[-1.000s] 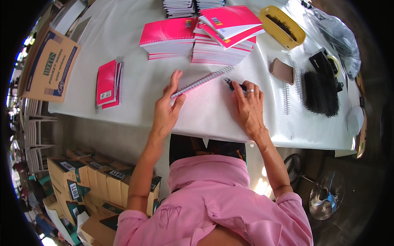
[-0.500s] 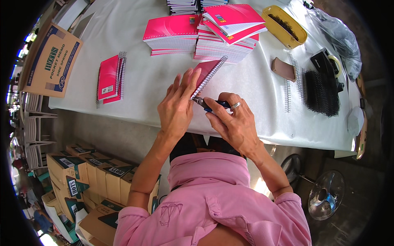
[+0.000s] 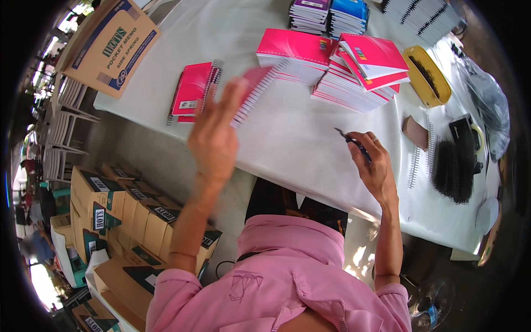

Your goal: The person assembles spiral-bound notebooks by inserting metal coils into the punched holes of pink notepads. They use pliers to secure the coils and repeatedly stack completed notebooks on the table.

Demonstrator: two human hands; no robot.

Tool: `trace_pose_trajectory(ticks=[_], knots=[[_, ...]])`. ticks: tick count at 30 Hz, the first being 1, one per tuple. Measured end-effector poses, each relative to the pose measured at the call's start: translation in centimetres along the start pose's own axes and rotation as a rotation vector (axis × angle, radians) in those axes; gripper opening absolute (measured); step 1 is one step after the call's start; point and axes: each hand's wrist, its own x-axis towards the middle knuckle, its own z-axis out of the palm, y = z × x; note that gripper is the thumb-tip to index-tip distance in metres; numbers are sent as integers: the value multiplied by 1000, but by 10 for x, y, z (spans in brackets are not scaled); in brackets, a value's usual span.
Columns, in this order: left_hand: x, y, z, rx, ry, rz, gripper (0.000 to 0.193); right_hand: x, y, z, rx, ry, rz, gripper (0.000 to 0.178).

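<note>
My left hand, blurred by motion, is closed on a spiral-bound notebook with a pink cover. That notebook is raised over the table, its wire coil facing right. My right hand curls round small dark-handled pliers, whose jaws point up and left, apart from the notebook. Just beyond my left hand, a few coil-bound pink notebooks lie on the table. Ahead stand stacks of pink notebooks with punched edges and no coils, the right stack topped by loosely fanned ones.
On the white-covered table are a yellow tray of black bits, a brown block, black wire coils and a tape dispenser. A carton stands far left; more boxes are below left, a fan below right.
The pliers have come away from the notebook's coil as my right hand moved right. My left hand has carried the notebook left and up, toward the coil-bound ones. The view has shifted.
</note>
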Motion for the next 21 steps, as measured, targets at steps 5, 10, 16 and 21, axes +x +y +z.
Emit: trace_pose_trajectory(ticks=[5, 10, 16, 21], knots=[[17, -109, -14, -152, -9, -116, 55, 9, 22, 27, -564, 261, -264, 35], [36, -133, -4, -1228, -124, -31, 55, 63, -41, 63, 637, 141, -211, 73], [69, -146, -6, -1262, -139, -311, 65, 153, -138, 111, 657, 83, -462, 39], [55, -235, 4, -859, -411, -433, 61, 176, -141, 181, -138, 234, -767, 38]])
